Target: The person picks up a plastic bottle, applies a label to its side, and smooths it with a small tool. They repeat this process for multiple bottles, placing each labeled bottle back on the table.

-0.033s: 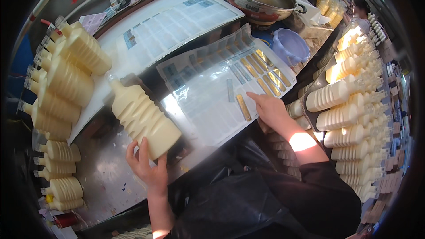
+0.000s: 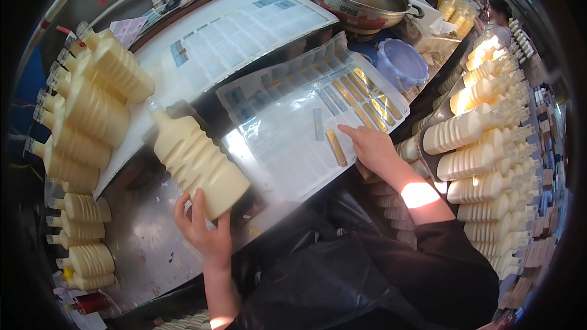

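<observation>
My left hand (image 2: 206,232) grips the base of a cream plastic bottle (image 2: 200,159), fingers on its side. The bottle lies tilted, its neck pointing to the far left, above a metal worktop. Over a clear sheet of labels (image 2: 287,165) is my right hand (image 2: 374,148), index finger stretched out and the other fingers partly hidden below it. The fingertip is just above a single gold label strip (image 2: 336,148); I cannot tell whether it touches the sheet. More gold strips (image 2: 370,117) and a blue-grey strip (image 2: 318,124) are on the same sheet.
Cream bottles (image 2: 98,110) stand stacked at the left; many more (image 2: 483,162) fill the right side. A second label sheet (image 2: 244,30) lies on the white board behind. A large metal pan (image 2: 358,15) and a lilac basin (image 2: 400,66) stand at the back. Another person (image 2: 500,24) is far right.
My right hand has shifted slightly left and toward the far side over the label sheet. The left hand and the bottle look unmoved.
</observation>
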`<state>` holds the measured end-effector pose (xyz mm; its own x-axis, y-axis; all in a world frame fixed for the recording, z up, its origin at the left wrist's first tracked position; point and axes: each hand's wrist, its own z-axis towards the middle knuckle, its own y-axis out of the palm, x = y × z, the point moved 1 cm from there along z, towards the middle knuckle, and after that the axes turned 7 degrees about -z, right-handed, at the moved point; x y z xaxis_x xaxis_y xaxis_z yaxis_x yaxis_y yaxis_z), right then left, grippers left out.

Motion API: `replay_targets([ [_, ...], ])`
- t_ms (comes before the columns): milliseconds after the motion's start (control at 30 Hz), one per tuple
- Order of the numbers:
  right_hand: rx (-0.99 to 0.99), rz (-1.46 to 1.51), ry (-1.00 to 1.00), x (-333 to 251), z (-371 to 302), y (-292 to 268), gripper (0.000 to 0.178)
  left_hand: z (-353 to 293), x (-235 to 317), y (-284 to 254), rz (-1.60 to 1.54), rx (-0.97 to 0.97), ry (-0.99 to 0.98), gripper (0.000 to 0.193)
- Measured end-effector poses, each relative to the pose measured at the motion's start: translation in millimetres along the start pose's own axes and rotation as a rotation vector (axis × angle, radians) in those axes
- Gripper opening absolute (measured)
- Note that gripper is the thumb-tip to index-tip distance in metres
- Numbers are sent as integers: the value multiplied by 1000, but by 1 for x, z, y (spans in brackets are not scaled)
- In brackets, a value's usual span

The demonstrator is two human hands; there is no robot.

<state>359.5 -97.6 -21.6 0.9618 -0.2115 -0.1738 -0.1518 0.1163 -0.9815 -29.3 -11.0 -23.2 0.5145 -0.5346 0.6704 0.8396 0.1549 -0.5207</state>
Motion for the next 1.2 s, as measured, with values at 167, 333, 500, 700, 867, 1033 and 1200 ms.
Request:
replay_targets([
  [167,-178,-175,-33,1,-2,4,45,-1,1,-1,8,-7,-14,69],
  [333,-16,-264,89,17,-43,10,25,-2,3,0,-13,-7,-26,71],
  [500,4,295,549,31,-54,14,33,-2,1,-2,6,-29,-10,71],
  [700,-75,1105,780,47,-48,39,30,9,-3,-3,-180,69,-131,79],
  [867,126,213,427,15,-30,-5,16,46,-3,12,-487,159,-487,83],
  [1033,-182,494,115,-87,48,-26,16,58,-6,18,-544,59,-558,84],
  [1200,-399,1023,-195,-216,118,-84,13,64,4,11,-712,57,-654,85],
])
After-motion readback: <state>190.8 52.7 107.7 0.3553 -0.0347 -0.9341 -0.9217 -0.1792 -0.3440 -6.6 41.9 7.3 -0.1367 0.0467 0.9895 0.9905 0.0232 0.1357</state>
